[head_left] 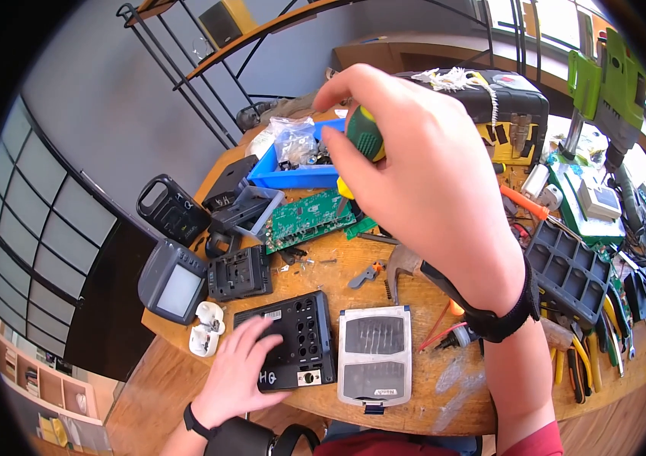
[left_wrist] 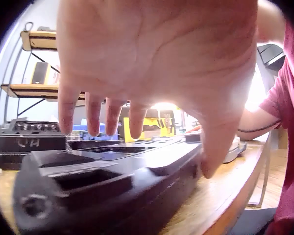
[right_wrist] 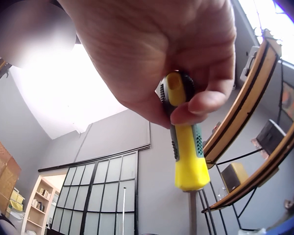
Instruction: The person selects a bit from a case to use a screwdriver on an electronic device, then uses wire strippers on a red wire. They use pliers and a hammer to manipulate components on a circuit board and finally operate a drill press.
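Observation:
My right hand (head_left: 433,159) is raised over the middle of the workbench and grips a screwdriver (right_wrist: 190,161) by its yellow and green handle. In the right wrist view the metal shaft points downward; its tip is out of frame. My left hand (head_left: 239,372) is spread over a flat black device housing (head_left: 309,311) near the bench's front edge. Its fingers are extended, and in the left wrist view the thumb comes down beside the housing's edge. The housing has a row of round holes and a metal-framed socket (head_left: 309,378) at its front corner.
To the right of the housing lies a bit case (head_left: 374,357). A claw hammer (head_left: 403,262) and green circuit board (head_left: 307,216) lie farther back, before a blue bin (head_left: 285,178). A monitor-like unit (head_left: 174,283) stands left; a black organizer tray (head_left: 566,270) and pliers (head_left: 577,372) are right.

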A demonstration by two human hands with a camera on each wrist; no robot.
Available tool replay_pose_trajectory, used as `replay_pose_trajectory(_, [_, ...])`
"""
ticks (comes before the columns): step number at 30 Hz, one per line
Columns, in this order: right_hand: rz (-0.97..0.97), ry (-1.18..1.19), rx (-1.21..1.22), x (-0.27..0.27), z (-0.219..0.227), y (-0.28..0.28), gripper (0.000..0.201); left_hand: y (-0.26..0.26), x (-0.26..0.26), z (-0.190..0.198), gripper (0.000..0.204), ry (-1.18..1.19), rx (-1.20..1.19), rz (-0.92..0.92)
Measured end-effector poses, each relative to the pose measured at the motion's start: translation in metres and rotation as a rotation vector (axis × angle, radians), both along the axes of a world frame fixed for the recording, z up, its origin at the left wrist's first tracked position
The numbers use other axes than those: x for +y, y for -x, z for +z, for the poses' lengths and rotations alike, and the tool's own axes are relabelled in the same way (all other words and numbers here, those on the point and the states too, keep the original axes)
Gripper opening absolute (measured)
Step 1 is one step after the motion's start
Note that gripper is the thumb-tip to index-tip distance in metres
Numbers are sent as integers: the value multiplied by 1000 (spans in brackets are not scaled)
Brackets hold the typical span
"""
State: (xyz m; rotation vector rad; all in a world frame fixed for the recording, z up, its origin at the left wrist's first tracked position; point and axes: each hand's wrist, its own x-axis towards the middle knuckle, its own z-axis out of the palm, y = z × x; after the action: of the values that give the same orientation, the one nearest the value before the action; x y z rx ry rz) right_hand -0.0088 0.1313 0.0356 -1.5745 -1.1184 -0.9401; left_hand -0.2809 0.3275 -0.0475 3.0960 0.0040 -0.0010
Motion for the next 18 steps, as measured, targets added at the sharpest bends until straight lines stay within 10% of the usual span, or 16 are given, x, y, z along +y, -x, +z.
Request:
replay_pose_trajectory(9, [310,332,58,26,-26,24,12,-25,23,-19,102,134,26,-7])
replay_pose_trajectory(18, [212,639,144,22,-45,0,15,-72,-2,-26,102,125,-30,-105])
